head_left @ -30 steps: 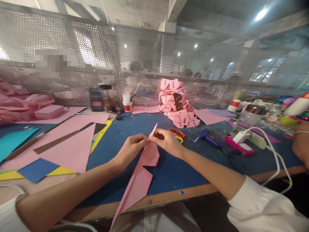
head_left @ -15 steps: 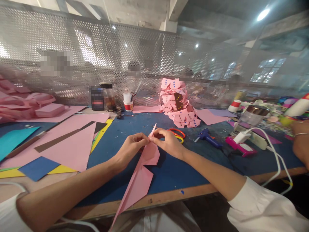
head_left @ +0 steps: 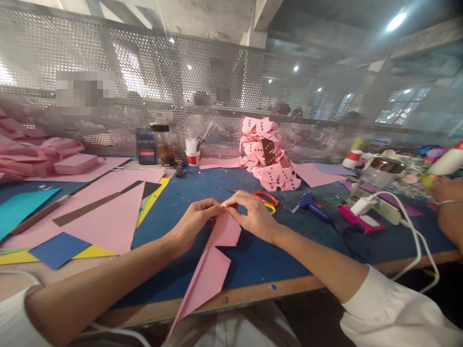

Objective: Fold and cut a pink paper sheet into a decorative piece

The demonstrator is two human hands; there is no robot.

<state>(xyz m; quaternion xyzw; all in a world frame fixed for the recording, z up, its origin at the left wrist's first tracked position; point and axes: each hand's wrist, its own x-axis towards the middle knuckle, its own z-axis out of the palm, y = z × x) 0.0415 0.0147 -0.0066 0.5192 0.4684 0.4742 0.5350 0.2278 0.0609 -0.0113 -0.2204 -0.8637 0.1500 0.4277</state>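
A long strip of pink paper (head_left: 213, 270), folded lengthwise with notched edges, hangs from my fingers over the table's front edge toward my lap. My left hand (head_left: 198, 219) pinches its upper end between thumb and fingers. Right beside it, my right hand (head_left: 253, 214) pinches the same end, with the fingertips of both hands meeting. The very tip of the paper is mostly hidden by my fingers. Scissors with red and yellow handles (head_left: 266, 198) lie just behind my right hand, their blades partly covered.
A stack of dotted pink paper pieces (head_left: 265, 154) stands at the back. To the right lie a blue glue gun (head_left: 314, 207), a pink power strip (head_left: 361, 219) and a lidded jar (head_left: 376, 176). Coloured sheets (head_left: 115, 217) spread leftward. Another person's arm (head_left: 450, 212) rests at far right.
The pointed pink tip that stuck up above my fingers is now down between them. My right fingers have curled over it; my left hand stays nearly in place.
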